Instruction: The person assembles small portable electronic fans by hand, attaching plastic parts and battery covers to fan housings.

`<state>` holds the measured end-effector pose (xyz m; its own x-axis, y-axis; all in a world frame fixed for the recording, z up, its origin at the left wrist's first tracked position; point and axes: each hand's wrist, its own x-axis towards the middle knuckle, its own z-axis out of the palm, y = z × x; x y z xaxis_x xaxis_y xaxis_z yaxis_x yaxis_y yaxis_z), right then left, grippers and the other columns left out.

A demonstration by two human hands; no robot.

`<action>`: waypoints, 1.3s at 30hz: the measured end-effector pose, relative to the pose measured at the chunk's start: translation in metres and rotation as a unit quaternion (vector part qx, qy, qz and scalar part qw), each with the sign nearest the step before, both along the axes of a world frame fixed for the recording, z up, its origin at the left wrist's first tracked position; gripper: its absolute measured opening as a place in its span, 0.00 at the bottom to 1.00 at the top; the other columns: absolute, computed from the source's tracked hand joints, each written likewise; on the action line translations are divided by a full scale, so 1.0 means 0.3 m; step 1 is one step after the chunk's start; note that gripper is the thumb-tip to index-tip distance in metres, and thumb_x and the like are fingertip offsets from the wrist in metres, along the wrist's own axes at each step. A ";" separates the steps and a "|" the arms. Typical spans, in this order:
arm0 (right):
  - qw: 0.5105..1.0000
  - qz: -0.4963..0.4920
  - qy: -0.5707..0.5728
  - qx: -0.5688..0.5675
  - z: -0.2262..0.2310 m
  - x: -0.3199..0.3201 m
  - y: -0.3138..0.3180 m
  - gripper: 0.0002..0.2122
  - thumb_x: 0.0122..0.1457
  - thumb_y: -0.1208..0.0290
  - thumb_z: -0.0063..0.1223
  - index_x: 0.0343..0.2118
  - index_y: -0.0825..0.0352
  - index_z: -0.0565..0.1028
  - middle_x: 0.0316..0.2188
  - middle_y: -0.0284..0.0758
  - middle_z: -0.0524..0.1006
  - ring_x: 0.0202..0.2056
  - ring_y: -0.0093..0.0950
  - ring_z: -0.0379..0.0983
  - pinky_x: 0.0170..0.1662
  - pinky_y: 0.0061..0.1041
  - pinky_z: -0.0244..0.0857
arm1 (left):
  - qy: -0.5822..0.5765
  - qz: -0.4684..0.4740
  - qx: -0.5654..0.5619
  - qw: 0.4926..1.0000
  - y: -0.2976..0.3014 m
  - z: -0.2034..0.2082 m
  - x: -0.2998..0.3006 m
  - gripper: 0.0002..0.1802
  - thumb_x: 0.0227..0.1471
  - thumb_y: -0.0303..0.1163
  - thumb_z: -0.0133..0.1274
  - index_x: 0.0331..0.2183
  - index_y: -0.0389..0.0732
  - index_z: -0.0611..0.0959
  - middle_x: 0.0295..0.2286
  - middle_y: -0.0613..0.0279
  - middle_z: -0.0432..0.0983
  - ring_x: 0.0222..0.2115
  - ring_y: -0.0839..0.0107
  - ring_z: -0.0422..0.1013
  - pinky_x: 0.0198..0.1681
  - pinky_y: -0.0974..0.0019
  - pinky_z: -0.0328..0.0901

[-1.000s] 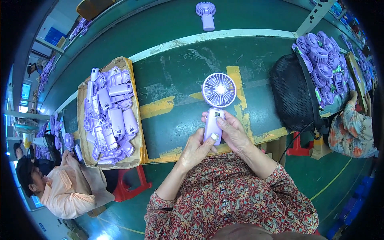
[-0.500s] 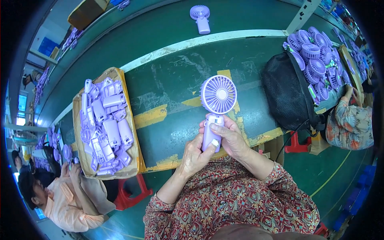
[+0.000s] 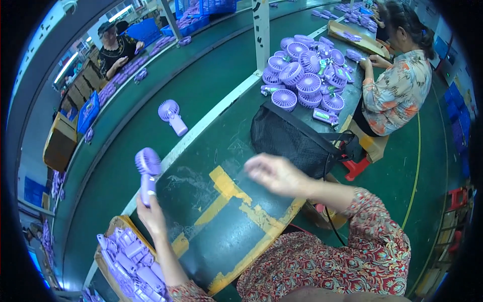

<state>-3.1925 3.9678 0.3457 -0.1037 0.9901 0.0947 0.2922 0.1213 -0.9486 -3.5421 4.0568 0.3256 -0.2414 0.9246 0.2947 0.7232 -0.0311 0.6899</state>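
My left hand [image 3: 151, 217] is closed around the handle of a purple handheld fan [image 3: 147, 173], held upright at the far left edge of the table. Over the middle of the table is my right hand [image 3: 276, 175], blurred by motion so that its fingers are unclear; no object shows in it. Nearest to it lies a black mesh bag [image 3: 287, 132]. Behind the bag is a pile of purple fan heads [image 3: 308, 70], some with green parts showing. By my left forearm a cardboard box [image 3: 121, 221] holds purple plastic housings [image 3: 133, 261].
Another purple fan [image 3: 172, 117] lies on the green conveyor [image 3: 201, 90] beyond the table's white edge [image 3: 221, 110]. A white post [image 3: 261, 35] rises at the back. One co-worker [image 3: 397, 75] sits at the right; another person [image 3: 118, 50] is across the conveyor.
The view has turned right. My right hand has let go of the fan and moved right, while my left hand has carried it left toward the conveyor.
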 end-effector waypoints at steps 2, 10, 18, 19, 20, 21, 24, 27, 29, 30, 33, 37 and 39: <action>0.973 -0.122 -0.111 0.159 0.076 0.132 0.066 0.09 0.54 0.71 0.50 0.36 0.69 0.73 0.31 0.41 0.75 0.35 0.34 0.74 0.39 0.28 0.68 | 0.072 0.031 0.099 0.992 0.154 -0.014 -0.062 0.23 0.52 0.35 0.47 0.48 0.36 0.68 0.33 0.42 0.72 0.32 0.52 0.70 0.38 0.55 0.62; 0.752 -0.241 -0.563 0.243 0.018 0.600 0.448 0.31 0.40 0.75 0.58 0.51 0.70 0.61 0.53 0.52 0.60 0.55 0.51 0.53 0.57 0.44 0.50 | 0.149 0.132 -0.014 0.980 0.581 -0.318 -0.346 0.34 0.50 0.33 0.48 0.56 0.33 0.56 0.49 0.35 0.57 0.47 0.44 0.62 0.51 0.54 0.59; 0.730 -0.219 -0.628 0.158 -0.041 0.745 0.542 0.26 0.45 0.73 0.53 0.50 0.68 0.63 0.51 0.51 0.61 0.53 0.53 0.57 0.55 0.43 0.53 | 0.149 0.061 -0.048 0.986 0.419 -0.243 -0.125 0.34 0.49 0.38 0.50 0.53 0.30 0.61 0.54 0.39 0.53 0.54 0.47 0.55 0.57 0.58 0.52; 0.739 -0.220 -0.607 0.190 -0.008 0.731 0.515 0.26 0.46 0.69 0.56 0.49 0.69 0.63 0.48 0.50 0.65 0.49 0.51 0.62 0.51 0.39 0.58 | 0.150 0.063 -0.049 0.985 0.399 -0.242 -0.121 0.34 0.49 0.38 0.50 0.53 0.30 0.61 0.54 0.39 0.53 0.54 0.47 0.55 0.57 0.58 0.52; 0.774 -0.256 -0.545 0.199 0.008 0.721 0.508 0.25 0.47 0.66 0.56 0.48 0.69 0.64 0.46 0.49 0.66 0.47 0.50 0.64 0.49 0.39 0.60 | 0.136 0.067 -0.025 0.988 0.380 -0.241 -0.119 0.35 0.49 0.38 0.51 0.53 0.29 0.60 0.54 0.38 0.53 0.55 0.47 0.54 0.57 0.57 0.51; 0.800 -0.296 -0.481 0.204 0.028 0.735 0.492 0.26 0.47 0.63 0.57 0.48 0.69 0.64 0.45 0.49 0.67 0.45 0.48 0.66 0.47 0.40 0.62 | 0.119 0.065 0.001 0.991 0.368 -0.235 -0.092 0.35 0.49 0.39 0.51 0.53 0.28 0.60 0.54 0.38 0.53 0.55 0.47 0.53 0.58 0.57 0.51; 0.844 -0.420 -0.299 0.149 0.133 0.795 0.533 0.25 0.49 0.53 0.55 0.42 0.71 0.70 0.32 0.49 0.75 0.36 0.46 0.73 0.41 0.39 0.65 | 0.090 0.077 0.011 0.993 0.318 -0.207 -0.083 0.32 0.50 0.37 0.50 0.51 0.26 0.63 0.53 0.37 0.55 0.55 0.48 0.54 0.58 0.57 0.50; 0.907 -0.351 0.162 0.168 0.294 0.815 0.558 0.25 0.51 0.51 0.54 0.43 0.70 0.71 0.35 0.37 0.75 0.37 0.27 0.74 0.37 0.26 0.71 | 0.066 0.089 0.037 0.993 0.267 -0.188 -0.083 0.28 0.50 0.34 0.49 0.49 0.26 0.67 0.51 0.37 0.58 0.54 0.48 0.55 0.58 0.57 0.50; 0.901 -0.263 0.262 0.222 0.420 0.808 0.520 0.29 0.52 0.51 0.53 0.48 0.72 0.65 0.43 0.42 0.69 0.40 0.32 0.73 0.43 0.29 0.71 | 0.040 0.068 0.050 0.996 0.233 -0.145 -0.045 0.27 0.51 0.34 0.49 0.49 0.27 0.67 0.51 0.40 0.60 0.52 0.51 0.59 0.54 0.58 0.55; 0.901 -0.236 0.273 0.239 0.486 0.753 0.491 0.30 0.52 0.50 0.52 0.49 0.72 0.64 0.44 0.43 0.68 0.40 0.33 0.73 0.44 0.29 0.71 | 0.040 0.073 0.049 0.995 0.188 -0.104 -0.031 0.27 0.51 0.34 0.49 0.49 0.27 0.67 0.51 0.40 0.60 0.52 0.51 0.59 0.54 0.58 0.55; 0.919 -0.149 0.282 0.232 0.593 0.638 0.398 0.30 0.54 0.47 0.48 0.51 0.69 0.62 0.42 0.43 0.70 0.39 0.35 0.74 0.43 0.27 0.71 | -0.074 0.014 0.121 0.990 0.095 -0.020 0.020 0.25 0.52 0.33 0.49 0.49 0.30 0.67 0.49 0.46 0.63 0.46 0.60 0.65 0.43 0.65 0.65; 0.952 -0.049 0.257 0.158 0.563 0.374 0.263 0.28 0.57 0.49 0.46 0.52 0.66 0.62 0.42 0.40 0.71 0.36 0.32 0.75 0.40 0.26 0.72 | -0.154 -0.126 0.167 0.965 -0.118 0.169 0.202 0.24 0.51 0.31 0.52 0.50 0.35 0.69 0.48 0.52 0.65 0.45 0.65 0.66 0.41 0.68 0.65; 0.956 -0.021 0.278 0.092 0.488 0.238 0.189 0.27 0.57 0.50 0.44 0.52 0.66 0.63 0.43 0.40 0.71 0.36 0.30 0.75 0.41 0.25 0.72 | -0.150 -0.183 0.161 0.958 -0.244 0.260 0.325 0.28 0.48 0.31 0.55 0.51 0.36 0.67 0.50 0.51 0.63 0.48 0.64 0.65 0.43 0.66 0.65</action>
<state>-3.1213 4.0246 0.4922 0.0523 0.9537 0.2961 -0.2425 0.2998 -0.9227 -3.4447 3.9836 0.4036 -0.0357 0.8366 0.5466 0.3942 -0.4908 0.7770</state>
